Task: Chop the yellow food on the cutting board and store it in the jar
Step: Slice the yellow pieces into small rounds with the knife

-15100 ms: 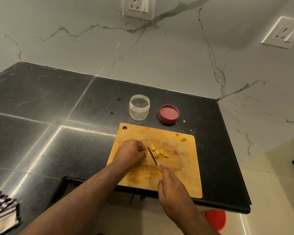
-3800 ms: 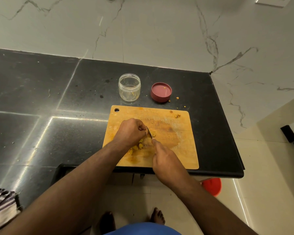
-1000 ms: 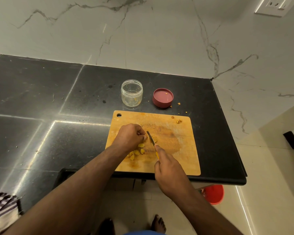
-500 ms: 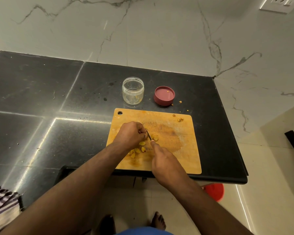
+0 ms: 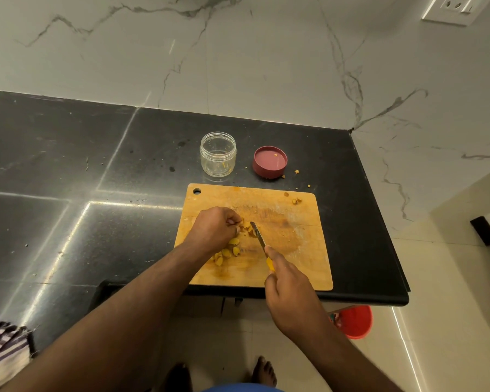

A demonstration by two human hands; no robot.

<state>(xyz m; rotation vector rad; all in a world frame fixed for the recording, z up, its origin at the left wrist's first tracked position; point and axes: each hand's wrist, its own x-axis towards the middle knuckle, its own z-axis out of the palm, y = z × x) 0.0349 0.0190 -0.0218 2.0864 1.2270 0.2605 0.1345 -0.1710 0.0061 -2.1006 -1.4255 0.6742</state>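
Yellow food [image 5: 246, 225] under left-hand fingers [image 5: 234, 222]

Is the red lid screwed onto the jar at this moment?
No, the red lid lies upturned on the counter beside the open jar.

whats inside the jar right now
The clear jar looks nearly empty: only a few small yellow flecks cling to its wall, with no chopped pieces visible. Its lid lies off, beside it. The glare makes the very bottom hard to judge.
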